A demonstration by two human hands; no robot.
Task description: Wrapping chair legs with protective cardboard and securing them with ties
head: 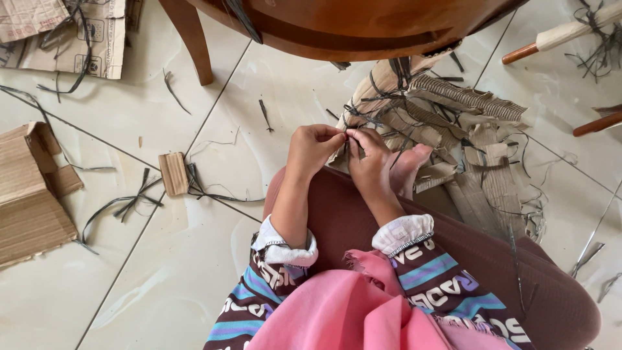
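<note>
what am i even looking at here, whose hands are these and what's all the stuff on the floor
This is a single picture from a camera worn on a person's head, looking down at their own lap and hands. No machine is involved. The person sits low over a pale tiled floor, knees in maroon cloth, with a pink scarf and patterned sleeves at the bottom of the view.

The left hand and the right hand meet fingertip to fingertip, pinching a thin dark strip between them. What the strip is made of is too small to tell.

Just beyond the hands lies a heap of torn brown corrugated cardboard tangled with similar dark strips. More cardboard pieces lie at the left, and a small cardboard block sits on the tiles. A brown wooden chair stands at the top.
</note>
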